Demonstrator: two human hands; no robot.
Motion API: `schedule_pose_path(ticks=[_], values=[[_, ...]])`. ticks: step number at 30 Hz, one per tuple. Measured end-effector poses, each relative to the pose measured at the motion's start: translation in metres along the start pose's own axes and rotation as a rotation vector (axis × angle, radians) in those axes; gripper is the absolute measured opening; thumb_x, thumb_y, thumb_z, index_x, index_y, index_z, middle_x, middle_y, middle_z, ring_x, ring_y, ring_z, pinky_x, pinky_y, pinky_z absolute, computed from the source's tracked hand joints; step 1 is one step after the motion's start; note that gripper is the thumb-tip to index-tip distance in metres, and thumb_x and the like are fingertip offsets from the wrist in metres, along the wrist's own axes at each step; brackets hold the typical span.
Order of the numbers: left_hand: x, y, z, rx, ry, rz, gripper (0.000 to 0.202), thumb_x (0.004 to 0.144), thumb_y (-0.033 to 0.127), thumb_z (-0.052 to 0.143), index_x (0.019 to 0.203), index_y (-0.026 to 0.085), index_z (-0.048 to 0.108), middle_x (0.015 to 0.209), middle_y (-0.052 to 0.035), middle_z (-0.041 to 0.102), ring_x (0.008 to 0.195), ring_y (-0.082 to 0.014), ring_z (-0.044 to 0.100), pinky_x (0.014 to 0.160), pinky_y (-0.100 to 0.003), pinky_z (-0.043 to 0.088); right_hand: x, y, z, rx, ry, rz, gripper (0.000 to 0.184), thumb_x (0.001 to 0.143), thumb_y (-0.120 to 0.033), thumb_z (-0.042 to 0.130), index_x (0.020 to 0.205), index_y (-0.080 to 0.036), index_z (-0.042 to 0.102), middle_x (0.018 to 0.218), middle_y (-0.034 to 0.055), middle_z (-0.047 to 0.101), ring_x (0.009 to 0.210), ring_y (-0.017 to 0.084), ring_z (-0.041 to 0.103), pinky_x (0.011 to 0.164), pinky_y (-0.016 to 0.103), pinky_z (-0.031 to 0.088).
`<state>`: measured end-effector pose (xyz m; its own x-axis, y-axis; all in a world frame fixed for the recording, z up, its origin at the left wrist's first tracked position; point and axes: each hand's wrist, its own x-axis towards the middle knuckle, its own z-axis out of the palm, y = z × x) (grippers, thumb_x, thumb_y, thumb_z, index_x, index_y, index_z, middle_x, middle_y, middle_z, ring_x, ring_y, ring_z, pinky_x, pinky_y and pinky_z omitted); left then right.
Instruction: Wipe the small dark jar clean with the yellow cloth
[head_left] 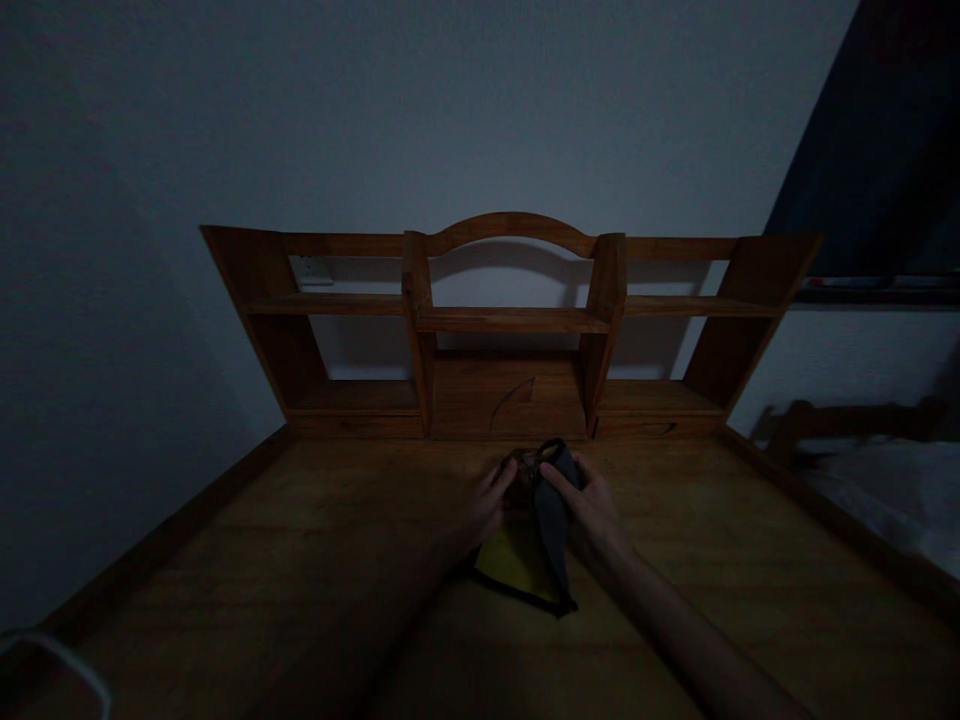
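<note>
A small cloth pouch [553,525], grey on one side with yellow [516,560] showing and black edging, is held over the wooden desk in front of me. My right hand [589,500] grips its grey side near the top, thumb on the front. Close by on the left, my left hand [484,505] is closed, its thumb and fingers pinching a small brownish thing [519,490] at the pouch's upper edge. Dim light hides what that thing is. The pouch's lower corner points down toward the desk.
Behind my hands stands a wooden shelf unit [511,320] with small drawers [660,428] along its base. The wooden desk top [337,540] has raised side edges. A white cable [67,655] lies at the lower left. At the right is a bed [885,480].
</note>
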<state>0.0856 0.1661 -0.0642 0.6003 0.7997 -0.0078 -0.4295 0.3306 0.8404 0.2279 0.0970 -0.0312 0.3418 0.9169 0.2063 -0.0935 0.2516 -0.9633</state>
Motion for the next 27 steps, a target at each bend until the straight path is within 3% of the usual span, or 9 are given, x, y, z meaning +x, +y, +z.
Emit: schedule_pose_path(ticks=[4, 6, 9, 12, 16, 20, 27], values=[[0.002, 0.011, -0.004, -0.067, 0.049, -0.028, 0.066, 0.082, 0.062, 0.053, 0.127, 0.015, 0.051, 0.126, -0.0166, 0.057, 0.099, -0.025, 0.064, 0.079, -0.034, 0.055, -0.005, -0.005, 0.002, -0.091, -0.134, -0.16, 0.047, 0.071, -0.035, 0.077, 0.114, -0.024, 0.06, 0.111, 0.0035, 0.067, 0.103, 0.024, 0.061, 0.093, 0.035, 0.047], [-0.001, 0.016, -0.005, -0.068, 0.054, -0.04, 0.069, 0.082, 0.065, 0.051, 0.127, 0.013, 0.05, 0.125, -0.0178, 0.057, 0.093, -0.0236, 0.065, 0.073, -0.032, 0.056, -0.007, -0.004, 0.004, -0.139, -0.162, -0.209, 0.05, 0.072, -0.032, 0.076, 0.118, -0.025, 0.059, 0.117, 0.004, 0.065, 0.109, 0.024, 0.059, 0.099, 0.038, 0.044], [-0.005, 0.019, -0.003, -0.068, 0.036, -0.028, 0.066, 0.083, 0.062, 0.053, 0.128, 0.014, 0.049, 0.123, -0.0166, 0.059, 0.089, -0.0227, 0.065, 0.069, -0.031, 0.056, -0.011, -0.006, 0.006, -0.161, -0.156, -0.217, 0.053, 0.071, -0.033, 0.076, 0.121, -0.025, 0.059, 0.118, 0.0048, 0.064, 0.11, 0.026, 0.059, 0.099, 0.04, 0.044], [-0.007, 0.018, 0.0, -0.059, 0.029, -0.054, 0.063, 0.082, 0.061, 0.055, 0.122, 0.012, 0.054, 0.108, -0.0165, 0.065, 0.075, -0.0212, 0.067, 0.066, -0.033, 0.056, -0.013, -0.011, 0.006, -0.152, -0.164, -0.201, 0.054, 0.074, -0.038, 0.074, 0.125, -0.025, 0.058, 0.122, 0.0048, 0.063, 0.113, 0.026, 0.058, 0.102, 0.042, 0.042], [-0.006, 0.015, 0.0, -0.047, 0.052, -0.122, 0.061, 0.081, 0.06, 0.057, 0.117, 0.011, 0.057, 0.092, -0.0144, 0.068, 0.064, -0.0203, 0.066, 0.069, -0.037, 0.056, -0.012, -0.014, 0.003, -0.145, -0.158, -0.215, 0.042, 0.087, -0.043, 0.059, 0.126, -0.028, 0.058, 0.13, 0.0021, 0.058, 0.123, 0.024, 0.049, 0.11, 0.041, 0.032], [-0.006, 0.015, -0.001, -0.047, 0.069, -0.15, 0.064, 0.08, 0.063, 0.055, 0.118, 0.011, 0.058, 0.096, -0.0166, 0.068, 0.069, -0.0226, 0.068, 0.074, -0.04, 0.055, -0.008, -0.01, -0.003, -0.088, -0.148, -0.18, 0.04, 0.088, -0.047, 0.056, 0.123, -0.028, 0.061, 0.131, 0.0008, 0.057, 0.126, 0.024, 0.047, 0.111, 0.042, 0.028], [-0.007, 0.021, 0.001, -0.065, 0.127, -0.114, 0.066, 0.083, 0.063, 0.051, 0.122, 0.01, 0.055, 0.101, -0.0171, 0.067, 0.071, -0.0226, 0.069, 0.069, -0.035, 0.056, -0.009, -0.012, -0.002, 0.029, -0.171, -0.102, 0.038, 0.087, -0.046, 0.057, 0.121, -0.029, 0.062, 0.13, 0.0002, 0.058, 0.125, 0.026, 0.048, 0.11, 0.042, 0.031]])
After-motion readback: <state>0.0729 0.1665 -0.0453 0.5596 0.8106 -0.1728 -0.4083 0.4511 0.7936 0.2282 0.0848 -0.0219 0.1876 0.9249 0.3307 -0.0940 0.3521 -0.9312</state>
